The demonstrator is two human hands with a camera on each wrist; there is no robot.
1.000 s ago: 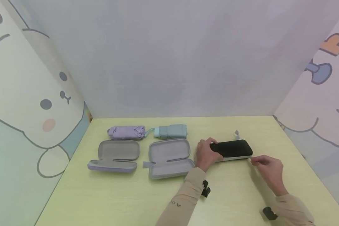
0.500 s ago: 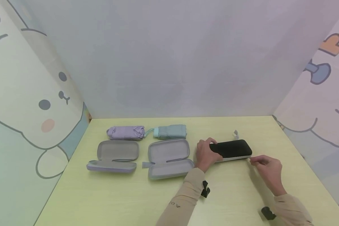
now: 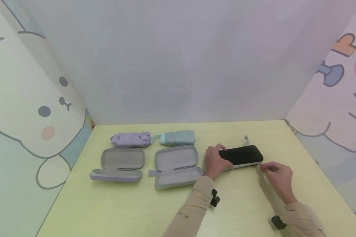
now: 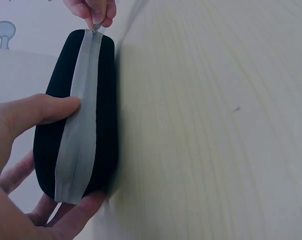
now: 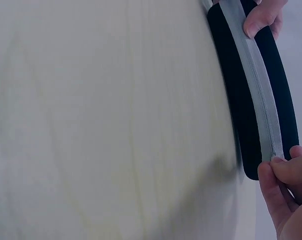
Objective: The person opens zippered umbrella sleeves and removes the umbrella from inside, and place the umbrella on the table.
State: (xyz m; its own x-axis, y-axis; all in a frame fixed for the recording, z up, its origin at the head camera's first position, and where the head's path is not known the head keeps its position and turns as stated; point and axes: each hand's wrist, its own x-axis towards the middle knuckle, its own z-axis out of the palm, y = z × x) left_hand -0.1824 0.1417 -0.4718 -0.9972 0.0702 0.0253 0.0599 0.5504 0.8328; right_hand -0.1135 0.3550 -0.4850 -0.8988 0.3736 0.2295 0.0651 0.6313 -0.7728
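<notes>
A black zippered case [image 3: 242, 154] lies closed on the right part of the table. Its light grey zipper tape [image 4: 81, 130] runs along the side facing me, and the teeth look joined in both wrist views. My left hand [image 3: 216, 162] grips the case's left end, its thumb pressing on the side near the zipper. At the other end, the thumb and finger of my right hand [image 3: 278, 177] pinch the zipper pull [image 4: 96, 28] by the front right corner. The fingertips hide part of that pull.
Two hard cases lie unfolded left of my hands: a lilac one [image 3: 123, 158] and a light grey one [image 3: 177, 157]. Behind them sit a folded purple umbrella [image 3: 131, 140] and a folded blue-green umbrella [image 3: 179, 138]. A small grey strap [image 3: 246, 140] sticks out behind the black case.
The head view has shifted slightly. Both hands keep their hold on the black case and zipper pull, with no clear movement relative to the case.
</notes>
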